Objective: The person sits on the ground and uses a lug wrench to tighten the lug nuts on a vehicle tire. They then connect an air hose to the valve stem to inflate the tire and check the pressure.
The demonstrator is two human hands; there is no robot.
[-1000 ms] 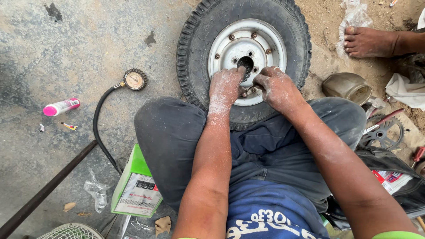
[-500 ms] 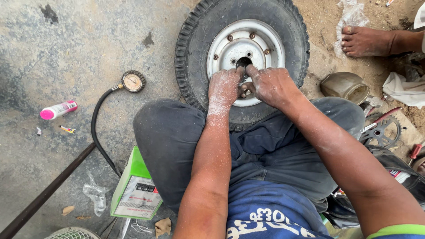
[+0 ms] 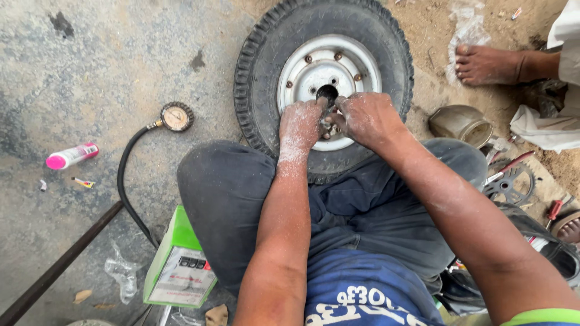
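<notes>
A seated person bends over a small black rubber tyre on a white steel rim, lying flat on the concrete floor against the knees. The powder-dusted left hand and right hand meet at the rim's dark centre hole, fingers curled around a small part that they hide; what it is cannot be told. The forearms and dark trousers cover the tyre's near edge. To the left lie a round pressure gauge on a black hose, a pink and white tube and a green and white box. Another person's bare foot rests on the dirt at upper right, near a metal sprocket.
</notes>
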